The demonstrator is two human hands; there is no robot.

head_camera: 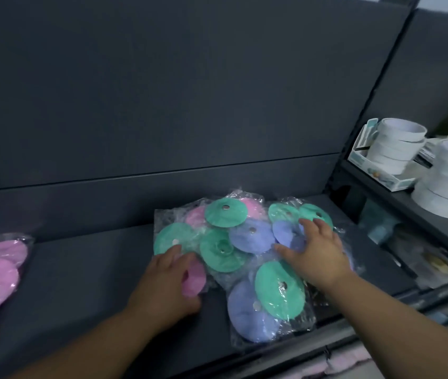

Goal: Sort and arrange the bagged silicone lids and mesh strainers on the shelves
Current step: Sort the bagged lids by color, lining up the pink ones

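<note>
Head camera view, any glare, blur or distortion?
Head view: dim light on the dark grey shelf; small glints on the clear plastic bags of green, purple and pink silicone lids; stacked white rolls at right smeared; back-panel seam bows from wide-angle distortion.

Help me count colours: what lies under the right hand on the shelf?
The right hand rests spread on a clear bag of lids; a purple lid and a green lid stick out from beneath its fingers. Whatever sits under the palm is covered.
</note>
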